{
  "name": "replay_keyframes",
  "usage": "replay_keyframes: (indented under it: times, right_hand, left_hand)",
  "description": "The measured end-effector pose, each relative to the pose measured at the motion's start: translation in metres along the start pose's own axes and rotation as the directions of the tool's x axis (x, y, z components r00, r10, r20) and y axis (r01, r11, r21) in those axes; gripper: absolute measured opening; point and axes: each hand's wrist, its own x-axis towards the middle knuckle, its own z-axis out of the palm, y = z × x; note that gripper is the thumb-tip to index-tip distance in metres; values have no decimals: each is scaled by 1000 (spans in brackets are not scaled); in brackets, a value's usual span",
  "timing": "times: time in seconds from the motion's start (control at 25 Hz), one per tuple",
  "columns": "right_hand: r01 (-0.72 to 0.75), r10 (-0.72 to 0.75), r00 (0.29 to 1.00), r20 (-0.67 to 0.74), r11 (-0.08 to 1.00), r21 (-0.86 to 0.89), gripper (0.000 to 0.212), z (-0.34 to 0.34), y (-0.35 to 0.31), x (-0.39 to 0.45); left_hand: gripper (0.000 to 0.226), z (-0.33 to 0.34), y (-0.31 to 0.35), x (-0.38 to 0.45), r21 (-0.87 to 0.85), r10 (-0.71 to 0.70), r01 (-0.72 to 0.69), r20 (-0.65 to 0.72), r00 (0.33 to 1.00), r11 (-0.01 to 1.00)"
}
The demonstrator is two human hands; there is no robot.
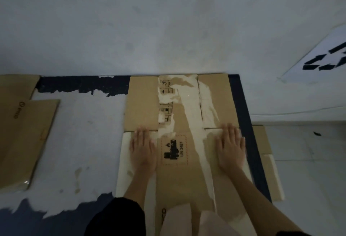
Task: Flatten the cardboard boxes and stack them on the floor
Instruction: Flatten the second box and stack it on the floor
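Flattened box [179, 123] lies on the floor [84, 132]. My left hand [143, 151] and right hand [231, 149] press it, palms spread flat either side of its UN3481 label [175, 150]. Should press evenly along creases.

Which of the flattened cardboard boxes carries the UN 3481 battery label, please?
The flattened box under both palms, left hand and right hand. The flattened boxes at far left show no such label.

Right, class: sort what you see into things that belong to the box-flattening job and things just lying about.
Part of the job:
flattened cardboard box under both palms
left hand
right hand
flat cardboard at left
cardboard at right

Just lying about:
white sheet with black markings
dark blue mat
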Motion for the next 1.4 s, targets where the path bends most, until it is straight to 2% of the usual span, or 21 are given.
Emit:
replay_keyframes:
  times: [0.08, 0.16, 0.24, 0.32, 0.36, 0.4, 0.44, 0.52, 0.6, 0.64, 0.76, 0.84, 1.04, 1.28, 1.32, 1.4]
  right_hand:
    - [-98, 98, 995, -3, 995, -3, 60, 4, 5, -33]
    - [-50, 50, 998, 33, 999, -20, 56, 14, -10, -78]
    - [58, -58, 991, 124, 998, -1, 61, 26, -26, -125]
    - [154, -153, 961, 230, 988, 12, 65, 38, -21, -159]
    - [208, -195, 951, 240, 978, -30, 67, 36, -11, -169]
    - [250, -230, 939, 256, 967, -48, 71, 28, 2, -174]
    - [279, -265, 942, 207, 959, -45, 75, 23, 17, -177]
    - [293, -275, 934, 226, 955, -47, 82, 16, 48, -182]
    - [241, -213, 953, 215, 964, -114, 77, 8, 69, -190]
    - [195, -160, 960, 230, 971, -136, 70, 6, 74, -193]
    - [104, -71, 959, 276, 989, -107, 69, 1, 76, -198]
    - [52, -29, 955, 296, 996, -70, 72, -3, 73, -194]
    - [-33, 41, 954, 297, 999, -31, 70, 2, 64, -185]
    - [-240, 217, 942, 255, 969, 65, 78, -1, 43, -144]
    - [-279, 257, 940, 225, 957, 75, 79, -5, 36, -140]
    - [-345, 328, 931, 162, 934, 95, 81, -13, 31, -136]
  left_hand:
    - [78, -1, 1, -32, -45, -104, 103, -22, 994, 994]
    - [80, 5, 19, -72, -82, -104, 106, 25, 994, 991]
    - [71, 10, 36, -115, -99, 23, -7, 165, 986, 995]
    - [59, 21, 38, -154, -60, 214, -205, 273, 938, 977]
    - [57, 22, 33, -170, -41, 269, -269, 284, 920, 962]
    - [59, 20, 22, -180, -14, 290, -299, 293, 911, 954]
    - [63, 16, 9, -188, 12, 267, -285, 318, 910, 958]
    - [73, 2, -22, -197, 63, 179, -208, 313, 933, 976]
    - [89, -9, -48, -210, 108, 111, -142, 254, 961, 984]
    - [91, -13, -56, -214, 108, 49, -82, 283, 958, 991]
    - [78, -32, -68, -213, 104, -142, 110, 386, 911, 988]
    - [88, -39, -68, -203, 40, -188, 189, 430, 883, 981]
    - [92, -40, -67, -176, -63, -216, 279, 480, 850, 958]
    - [109, -45, -60, -139, 35, -300, 345, 581, 757, 938]
    - [113, -49, -56, -136, 49, -309, 347, 582, 752, 937]
    - [119, -53, -49, -132, 49, -313, 340, 527, 790, 939]
